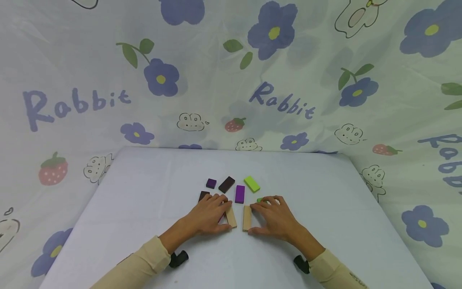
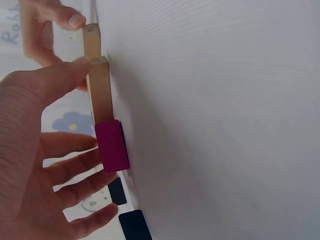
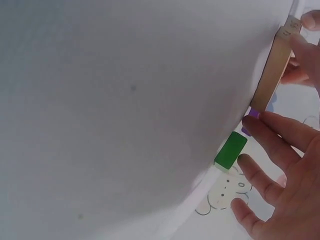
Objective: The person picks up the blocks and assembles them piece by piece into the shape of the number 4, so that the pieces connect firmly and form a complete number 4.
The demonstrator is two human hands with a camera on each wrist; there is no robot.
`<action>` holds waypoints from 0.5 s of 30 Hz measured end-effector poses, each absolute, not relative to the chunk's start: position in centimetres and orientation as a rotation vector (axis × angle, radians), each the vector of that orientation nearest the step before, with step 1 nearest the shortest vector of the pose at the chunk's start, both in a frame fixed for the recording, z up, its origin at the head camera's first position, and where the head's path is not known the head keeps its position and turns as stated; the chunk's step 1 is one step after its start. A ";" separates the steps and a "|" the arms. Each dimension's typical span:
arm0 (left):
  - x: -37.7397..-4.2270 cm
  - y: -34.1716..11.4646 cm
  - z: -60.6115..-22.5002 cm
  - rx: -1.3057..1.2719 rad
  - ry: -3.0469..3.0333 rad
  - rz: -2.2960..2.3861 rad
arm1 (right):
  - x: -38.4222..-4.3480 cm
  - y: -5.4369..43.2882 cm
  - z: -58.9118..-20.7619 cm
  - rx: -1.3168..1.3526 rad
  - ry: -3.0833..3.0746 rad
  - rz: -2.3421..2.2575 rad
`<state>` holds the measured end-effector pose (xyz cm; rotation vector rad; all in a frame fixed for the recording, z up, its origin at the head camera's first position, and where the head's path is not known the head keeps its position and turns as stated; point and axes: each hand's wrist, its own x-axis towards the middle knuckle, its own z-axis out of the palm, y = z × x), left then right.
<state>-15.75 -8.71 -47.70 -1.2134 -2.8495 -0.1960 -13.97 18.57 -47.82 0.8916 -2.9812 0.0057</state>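
Note:
Both hands are at the middle of the white table, each holding a plain wooden block by its ends. The left hand [image 1: 208, 214] has its thumb at the near end of the left wooden block [image 1: 231, 219] and its index finger at the far end. A magenta block [image 2: 112, 146] lies close by, under that hand's other fingers. The right hand [image 1: 277, 218] holds the right wooden block [image 1: 247, 218] between thumb and index finger. A green block [image 3: 231, 150] lies near its outer fingers, partly hidden in the head view. A narrow gap separates the two wooden blocks.
Beyond the hands lie a purple block [image 1: 240, 194], a lime block [image 1: 252, 184], a dark brown block [image 1: 226, 184] and a small dark purple block [image 1: 211, 183]. Another dark block [image 1: 203, 196] sits beside the left fingers. A patterned curtain [image 1: 209, 80] surrounds the white table [image 1: 162, 172].

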 end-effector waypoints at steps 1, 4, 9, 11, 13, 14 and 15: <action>-15.8 -8.7 -47.7 -1.213 -2.847 -0.200 | -13.9 18.6 -47.8 0.895 -2.980 0.007; -15.8 -8.7 -47.8 -1.211 -2.842 -0.201 | -13.8 18.6 -47.8 0.903 -2.981 0.014; -15.8 -8.6 -47.8 -1.214 -2.841 -0.205 | -13.5 18.6 -47.8 0.910 -2.985 0.028; -15.8 -8.6 -47.8 -1.215 -2.837 -0.206 | -13.5 18.6 -47.8 0.913 -2.982 0.027; -15.8 -8.6 -47.8 -1.214 -2.836 -0.204 | -13.4 18.7 -47.8 0.919 -2.977 0.026; -15.8 -8.6 -47.8 -1.213 -2.836 -0.202 | -13.4 18.7 -47.8 0.923 -2.974 0.028; -15.8 -8.6 -47.8 -1.212 -2.836 -0.202 | -13.3 18.7 -47.8 0.928 -2.971 0.034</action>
